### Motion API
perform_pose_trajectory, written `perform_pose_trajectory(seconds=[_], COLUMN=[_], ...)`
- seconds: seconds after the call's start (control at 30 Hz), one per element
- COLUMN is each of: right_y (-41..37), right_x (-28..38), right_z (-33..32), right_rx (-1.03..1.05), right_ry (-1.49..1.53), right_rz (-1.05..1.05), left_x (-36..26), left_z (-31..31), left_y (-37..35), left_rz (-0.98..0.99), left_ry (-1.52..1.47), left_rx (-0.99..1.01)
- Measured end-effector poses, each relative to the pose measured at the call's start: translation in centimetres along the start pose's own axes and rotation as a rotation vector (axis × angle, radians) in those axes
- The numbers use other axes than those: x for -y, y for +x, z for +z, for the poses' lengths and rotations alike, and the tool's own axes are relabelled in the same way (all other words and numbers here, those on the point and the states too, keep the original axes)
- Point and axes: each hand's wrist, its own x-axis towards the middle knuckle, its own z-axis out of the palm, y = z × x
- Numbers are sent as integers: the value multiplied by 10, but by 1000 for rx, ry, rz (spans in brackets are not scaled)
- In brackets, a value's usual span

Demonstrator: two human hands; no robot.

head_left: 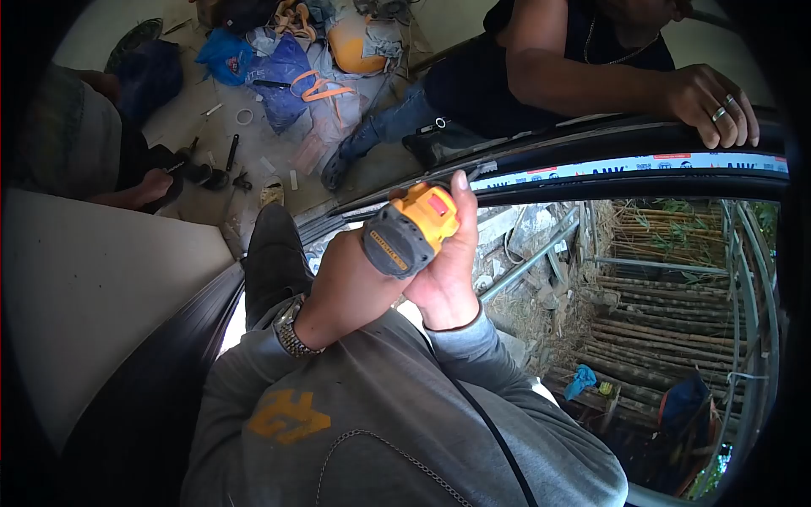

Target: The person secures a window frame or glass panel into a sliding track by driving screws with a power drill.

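Yellow-and-grey drill (412, 235) clasped in both hands, up against a black frame (591, 182).

Left hand (351, 283), watch on its wrist, is closed round the drill from below. Right hand (448, 270) wraps the far side, thumb lying up along the yellow body. The drill sits mid-view, just above the grey hoodie. Its long axis runs from lower left to upper right: grey rear cap toward the camera, nose toward the frame, tip mostly hidden behind the thumb. A white label strip (642, 163) runs along the frame, and a co-worker's ringed hand (714, 101) rests on its top edge. Beyond the frame lie blue bags (279, 68), an orange helmet (355, 42) and loose tools on the floor (182, 118). Another person's hand (156, 186) is at the left. Bamboo poles (659, 338) show below.
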Motion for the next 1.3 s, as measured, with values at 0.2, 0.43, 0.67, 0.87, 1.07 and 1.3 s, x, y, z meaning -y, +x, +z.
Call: perform_pose_trajectory(seconds=[0.2, 0.43, 0.67, 0.87, 1.07, 1.3], right_y=[-5, -13, -6, -12, -2, -10], right_x=[4, 13, 4, 8, 3, 7], right_z=[7, 13, -3, 1, -2, 4], right_rx=[-31, 23, -9, 116, 16, 10], right_ry=[-2, -4, 25, 46, 33, 13], right_rz=[45, 34, 41, 82, 50, -3], left_x=[-8, -12, -5, -11, -4, -5], left_z=[0, 3, 4, 1, -1, 4], left_y=[1, 1, -2, -2, 0, 0], left_rz=[-13, 35, 82, 8, 10, 47], left_ry=[47, 39, 79, 61, 13, 28], left_rx=[-25, -18, -21, 16, 0, 13])
